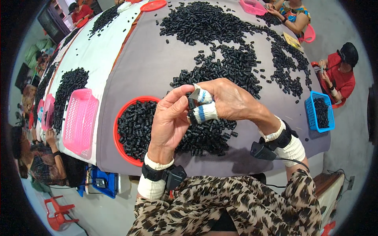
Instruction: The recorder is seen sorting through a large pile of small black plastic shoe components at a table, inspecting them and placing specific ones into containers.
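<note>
My left hand (170, 120) and my right hand (225, 101) meet above the near edge of a grey-covered table (145, 67). Between their fingertips they pinch a small black plastic piece (191, 104). Two right fingers wear white cloth wraps with blue stripes. Directly under my left hand sits a round red tray (117, 133) filled with black pieces. A loose heap of the same black pieces (208, 135) lies under my right hand. Both wrists carry white cuffs and black strapped devices.
A big spread of black pieces (224, 43) covers the far table. A pink basket (80, 120) lies at left, a blue basket (319, 112) with pieces at right, a red lid (153, 5) far back. Other people sit around the tables.
</note>
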